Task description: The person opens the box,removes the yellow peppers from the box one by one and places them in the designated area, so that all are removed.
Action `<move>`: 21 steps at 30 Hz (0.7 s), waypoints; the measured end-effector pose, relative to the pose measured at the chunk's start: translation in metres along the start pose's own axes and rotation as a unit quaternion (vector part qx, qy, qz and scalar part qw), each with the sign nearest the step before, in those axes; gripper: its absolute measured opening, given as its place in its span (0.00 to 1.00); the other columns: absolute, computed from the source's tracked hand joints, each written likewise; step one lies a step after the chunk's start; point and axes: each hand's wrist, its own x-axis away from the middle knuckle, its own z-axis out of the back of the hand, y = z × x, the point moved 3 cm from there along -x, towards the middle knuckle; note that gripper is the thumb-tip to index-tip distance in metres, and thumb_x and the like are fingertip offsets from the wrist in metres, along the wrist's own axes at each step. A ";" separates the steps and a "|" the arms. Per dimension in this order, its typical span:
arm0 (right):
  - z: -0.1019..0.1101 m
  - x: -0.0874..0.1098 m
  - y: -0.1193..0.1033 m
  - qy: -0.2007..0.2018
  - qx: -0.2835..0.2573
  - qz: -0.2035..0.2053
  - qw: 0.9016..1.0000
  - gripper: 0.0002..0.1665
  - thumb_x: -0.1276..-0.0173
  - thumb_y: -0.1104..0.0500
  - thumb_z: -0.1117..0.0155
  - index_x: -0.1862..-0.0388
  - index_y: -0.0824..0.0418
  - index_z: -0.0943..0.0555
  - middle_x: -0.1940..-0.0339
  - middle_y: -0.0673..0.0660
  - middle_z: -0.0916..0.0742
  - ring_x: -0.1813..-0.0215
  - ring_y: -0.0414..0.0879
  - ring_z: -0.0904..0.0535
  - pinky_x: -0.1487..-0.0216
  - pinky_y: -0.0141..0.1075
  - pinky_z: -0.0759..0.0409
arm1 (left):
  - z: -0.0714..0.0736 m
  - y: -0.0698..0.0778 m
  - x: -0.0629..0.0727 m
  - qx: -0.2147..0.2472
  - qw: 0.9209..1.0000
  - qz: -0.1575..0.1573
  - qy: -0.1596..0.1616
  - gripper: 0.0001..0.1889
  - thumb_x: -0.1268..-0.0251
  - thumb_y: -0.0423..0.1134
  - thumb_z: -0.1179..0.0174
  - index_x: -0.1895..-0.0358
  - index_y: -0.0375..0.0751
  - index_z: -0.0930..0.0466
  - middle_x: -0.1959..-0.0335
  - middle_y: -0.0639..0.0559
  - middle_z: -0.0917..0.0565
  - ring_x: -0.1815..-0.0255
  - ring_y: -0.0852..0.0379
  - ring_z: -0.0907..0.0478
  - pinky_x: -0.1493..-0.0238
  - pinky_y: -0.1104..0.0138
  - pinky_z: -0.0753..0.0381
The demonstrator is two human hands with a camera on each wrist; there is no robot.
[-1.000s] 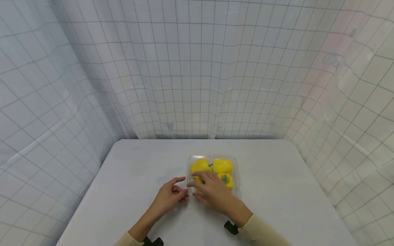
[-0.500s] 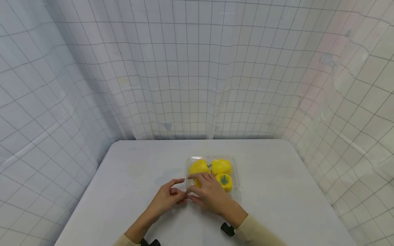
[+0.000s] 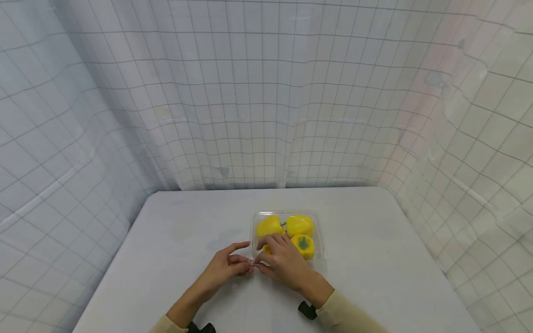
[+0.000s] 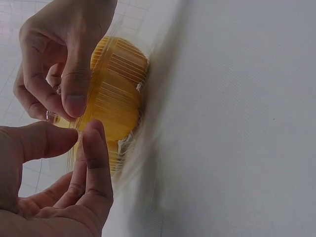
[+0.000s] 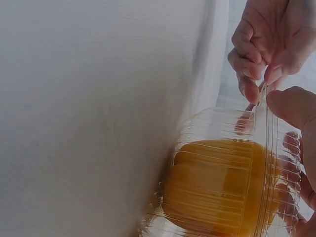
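Note:
A clear plastic clamshell container (image 3: 287, 213) lies on the table, its lid down over several yellow bell peppers (image 3: 300, 225). My left hand (image 3: 222, 270) pinches the rim at the near left corner between thumb and fingertips, as the left wrist view shows. Right beside it, my right hand (image 3: 287, 266) reaches across the lid and grips the front rim, thumb below and fingers above. In the right wrist view the ribbed container wall (image 5: 219, 123) shows a pepper (image 5: 212, 182) inside. The right hand hides part of the near left pepper in the head view.
The container stands on a white-covered table (image 3: 200, 217). A white curtain with a dark grid (image 3: 250, 115) hangs behind the table and along both sides. Black wrist-worn devices (image 3: 307, 310) show at both cuffs.
My right hand has shifted slightly left, its fingertips coming together at the rim beside the left hand. The left fingertips have closed in on the corner. The container barely moves.

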 end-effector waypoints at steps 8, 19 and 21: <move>-0.004 -0.001 0.002 0.010 0.003 0.010 1.000 0.09 0.30 0.49 0.09 0.59 0.47 0.04 0.48 0.46 0.13 0.42 0.44 0.17 0.41 0.40 0.18 | 0.002 -0.005 -0.005 0.049 0.998 0.035 0.004 0.32 0.14 0.36 0.30 0.18 0.22 0.28 0.42 0.39 0.03 0.48 0.58 0.04 0.42 0.65 0.04; -0.004 -0.001 0.003 0.015 -0.007 0.018 1.000 0.11 0.30 0.51 0.09 0.57 0.50 0.05 0.51 0.47 0.14 0.46 0.43 0.16 0.44 0.37 0.18 | 0.001 -0.007 -0.006 0.125 0.990 0.061 0.012 0.29 0.16 0.34 0.28 0.22 0.22 0.24 0.45 0.40 0.01 0.50 0.57 0.02 0.44 0.67 0.04; -0.004 -0.001 0.003 0.016 -0.005 0.017 1.000 0.11 0.30 0.50 0.08 0.57 0.50 0.05 0.51 0.47 0.14 0.47 0.43 0.17 0.43 0.37 0.18 | 0.000 -0.007 -0.006 0.131 0.990 0.059 0.007 0.29 0.16 0.34 0.28 0.22 0.22 0.25 0.45 0.40 0.01 0.50 0.57 0.02 0.44 0.67 0.04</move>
